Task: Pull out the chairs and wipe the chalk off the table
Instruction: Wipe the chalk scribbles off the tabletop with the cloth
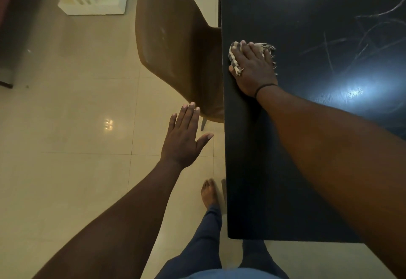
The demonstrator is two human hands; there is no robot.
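Your right hand [252, 68] is pressing a striped, fringed cloth [233, 57] flat against the dark bench [285, 169] near its left edge, fingers spread over the fabric, while pale chalk marks [362, 43] are lying well apart to the right. Your left hand [183, 138] is hovering released, fingers straight, grasping nothing, fingertips near or perhaps touching the brown chair [175, 43], which is sitting tucked against the bench's side.

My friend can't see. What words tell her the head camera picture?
A person's right hand presses a striped cloth on a dark table with chalk marks. The open left hand reaches toward a brown chair.
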